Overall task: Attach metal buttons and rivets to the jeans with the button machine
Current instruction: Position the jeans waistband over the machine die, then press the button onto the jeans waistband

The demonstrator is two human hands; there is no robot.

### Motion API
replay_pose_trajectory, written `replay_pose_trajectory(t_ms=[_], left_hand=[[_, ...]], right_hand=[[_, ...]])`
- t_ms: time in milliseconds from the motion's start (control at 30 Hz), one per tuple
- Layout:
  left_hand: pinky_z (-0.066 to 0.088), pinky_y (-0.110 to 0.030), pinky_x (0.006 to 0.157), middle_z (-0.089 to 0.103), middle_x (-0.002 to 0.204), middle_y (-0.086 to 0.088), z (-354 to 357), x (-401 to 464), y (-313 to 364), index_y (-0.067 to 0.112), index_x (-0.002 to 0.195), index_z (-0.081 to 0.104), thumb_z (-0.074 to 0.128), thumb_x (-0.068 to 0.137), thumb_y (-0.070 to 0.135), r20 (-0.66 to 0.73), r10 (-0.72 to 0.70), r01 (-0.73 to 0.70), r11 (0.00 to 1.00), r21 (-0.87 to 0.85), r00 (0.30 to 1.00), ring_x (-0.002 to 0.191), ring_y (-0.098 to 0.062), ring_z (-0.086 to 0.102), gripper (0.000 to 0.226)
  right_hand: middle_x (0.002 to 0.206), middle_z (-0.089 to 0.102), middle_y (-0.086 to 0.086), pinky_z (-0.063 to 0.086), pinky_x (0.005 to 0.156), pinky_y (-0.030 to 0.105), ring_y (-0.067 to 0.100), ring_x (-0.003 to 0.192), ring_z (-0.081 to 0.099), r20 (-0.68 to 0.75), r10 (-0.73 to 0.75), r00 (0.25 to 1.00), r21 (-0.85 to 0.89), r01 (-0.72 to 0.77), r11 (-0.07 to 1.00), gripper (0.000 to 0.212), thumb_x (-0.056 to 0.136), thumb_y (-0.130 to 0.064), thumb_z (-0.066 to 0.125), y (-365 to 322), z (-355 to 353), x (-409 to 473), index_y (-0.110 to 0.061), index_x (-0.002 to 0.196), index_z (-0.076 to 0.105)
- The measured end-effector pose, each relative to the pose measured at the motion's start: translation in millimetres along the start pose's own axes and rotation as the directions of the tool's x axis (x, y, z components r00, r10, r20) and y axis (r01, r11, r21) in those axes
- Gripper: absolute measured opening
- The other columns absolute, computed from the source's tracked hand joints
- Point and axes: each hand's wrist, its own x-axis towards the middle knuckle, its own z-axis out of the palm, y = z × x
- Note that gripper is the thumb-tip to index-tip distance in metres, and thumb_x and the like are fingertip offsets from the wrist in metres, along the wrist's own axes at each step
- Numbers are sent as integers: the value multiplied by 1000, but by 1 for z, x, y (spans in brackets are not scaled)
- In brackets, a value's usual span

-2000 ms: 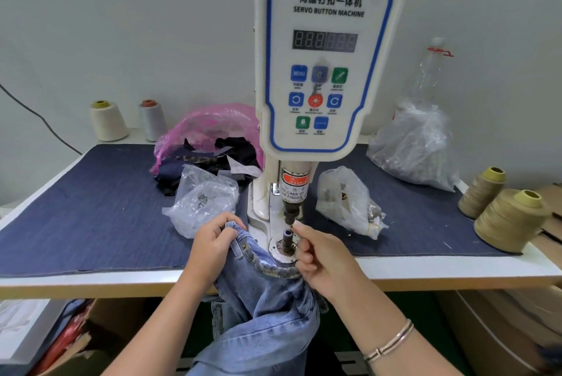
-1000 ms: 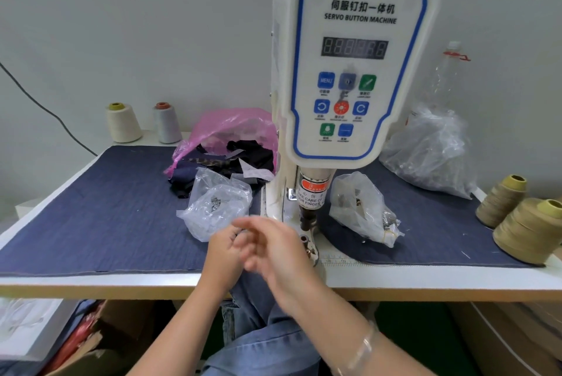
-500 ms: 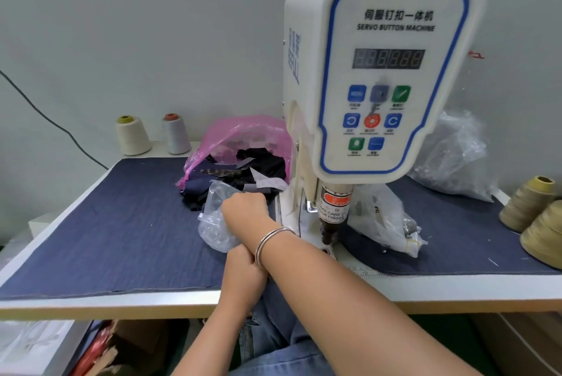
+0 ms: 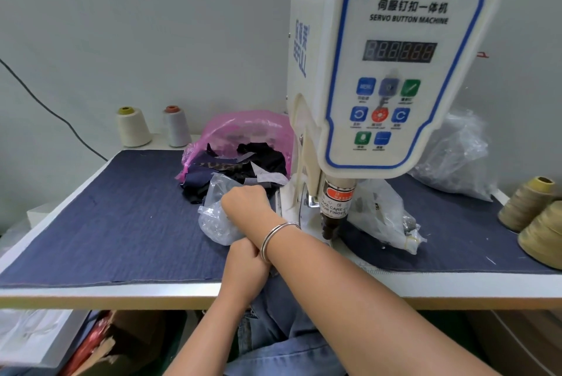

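Garment workshop: button machine (image 4: 392,71), thread cones (image 4: 527,204).

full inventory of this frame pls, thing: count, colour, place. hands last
button machine: 1, white with blue trim, table centre-right
table: 1, white edge, under a dark blue denim mat
jeans: 1, light blue, hanging off the table's front edge
clear bags: 3, one left of the machine, one right of it, one far right by the wall
pink bag: 1, behind, holding dark fabric scraps
thread cones: 4, cream and grey-white back left, two khaki right edge
bracelet: 1, silver, right wrist
hands: right reaches into the left clear bag, fingers hidden; left at the table edge under the right wrist
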Motion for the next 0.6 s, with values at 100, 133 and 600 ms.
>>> replay_pose_trajectory(t_ms=[100,133,600], left_hand=[[27,-15,41,45,38,11,1,-2,-1,15,49,41,45,64,19,-1,24,-24,1000,2,1000,42,-1,32,15],[27,-16,40,43,37,11,1,-2,-1,17,49,39,45,64,19,-3,31,-31,999,8,1000,42,-1,31,17],[25,-24,49,38,44,11,1,5,-10,18,48,37,44,69,17,-37,128,-128,992,12,991,49,-3,28,22]], right_hand=[[111,64,6,52,78,37,27,102,62,13,48,999,69,-49,996,22,89,-2,51,2,1,-2,-11,106,63],[110,64,7,53,77,38,28,101,63,7,57,998,94,-58,994,22,89,-2,52,2,1,-3,-10,106,63],[84,65,7,44,64,35,28,77,57,-27,363,931,715,-235,658,19,94,-26,52,10,-8,-22,-13,85,62]])
